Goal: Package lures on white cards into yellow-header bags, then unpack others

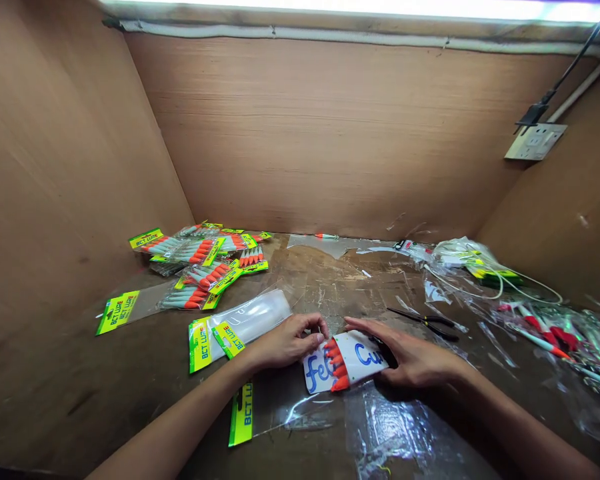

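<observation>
My left hand (287, 341) and my right hand (413, 357) meet at a small bundle of orange-tipped lures (336, 363) lying across a white card with blue writing (347, 363) on the worktop. The left fingers pinch the lures' orange ends. The right hand's fingers curl over the card's right side and press it down. Empty clear bags with yellow-green BCT LURE headers (215, 337) lie just left of my left hand, and one more such bag (241, 415) lies under my left forearm.
A pile of filled lure packs (200, 263) sits at the back left. Black scissors (425, 323) lie behind my right hand. Loose lures, plastic wrap and white cord (540, 320) crowd the right side. Wooden walls enclose the bench; a wall socket (535, 141) is at upper right.
</observation>
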`<state>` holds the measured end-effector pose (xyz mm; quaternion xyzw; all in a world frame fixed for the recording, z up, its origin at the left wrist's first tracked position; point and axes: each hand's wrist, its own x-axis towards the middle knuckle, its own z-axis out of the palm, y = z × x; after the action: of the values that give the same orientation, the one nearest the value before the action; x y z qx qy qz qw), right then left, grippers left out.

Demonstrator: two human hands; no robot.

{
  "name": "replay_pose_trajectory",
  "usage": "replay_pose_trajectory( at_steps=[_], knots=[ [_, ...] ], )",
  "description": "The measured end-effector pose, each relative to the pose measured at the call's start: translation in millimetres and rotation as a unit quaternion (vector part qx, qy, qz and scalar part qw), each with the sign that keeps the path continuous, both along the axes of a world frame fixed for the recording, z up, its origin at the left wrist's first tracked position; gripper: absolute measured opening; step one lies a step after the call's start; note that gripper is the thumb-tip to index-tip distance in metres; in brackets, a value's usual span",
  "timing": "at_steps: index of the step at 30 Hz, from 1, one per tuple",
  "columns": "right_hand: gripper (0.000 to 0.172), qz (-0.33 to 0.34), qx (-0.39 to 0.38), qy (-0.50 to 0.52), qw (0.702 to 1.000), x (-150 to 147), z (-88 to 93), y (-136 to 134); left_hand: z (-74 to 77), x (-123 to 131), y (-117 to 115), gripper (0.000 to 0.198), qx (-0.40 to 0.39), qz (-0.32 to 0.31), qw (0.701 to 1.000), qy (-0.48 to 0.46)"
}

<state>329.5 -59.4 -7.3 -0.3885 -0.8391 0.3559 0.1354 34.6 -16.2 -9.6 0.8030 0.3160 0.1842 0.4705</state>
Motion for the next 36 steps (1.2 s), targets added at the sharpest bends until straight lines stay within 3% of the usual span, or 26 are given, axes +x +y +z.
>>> replay_pose_trajectory(
  at_steps=[8,15,22,26,31,36],
  knots=[
    [0.094,0.022,0.064,-0.010,0.998,-8.6,6.1,-8.5,-13.5,10.0,-3.1,0.026,-0.054,0.053,0.997,-0.005],
    [0.097,0.054,0.122,-0.036,0.990,-11.7,3.8,-11.6,-14.2,12.0,-5.8,0.025,-0.023,0.065,0.998,-0.008],
    [0.067,0.108,0.121,-0.050,0.986,-22.5,11.0,-14.3,-13.0,13.1,-6.4,0.024,-0.003,0.070,0.997,-0.012],
    [0.053,0.096,0.107,-0.045,0.989,-25.0,12.3,-13.5,-9.9,7.3,-3.4,0.029,-0.021,0.064,0.998,-0.008],
    [0.049,0.082,0.083,-0.013,0.993,-16.2,10.2,-10.0,9.4,-10.8,0.6,0.041,0.029,-0.008,0.999,0.028],
    [0.048,0.071,0.062,0.010,0.995,-5.1,10.8,-5.7,19.4,-16.9,-6.1,0.088,0.108,-0.109,0.983,0.097]
  ],
)
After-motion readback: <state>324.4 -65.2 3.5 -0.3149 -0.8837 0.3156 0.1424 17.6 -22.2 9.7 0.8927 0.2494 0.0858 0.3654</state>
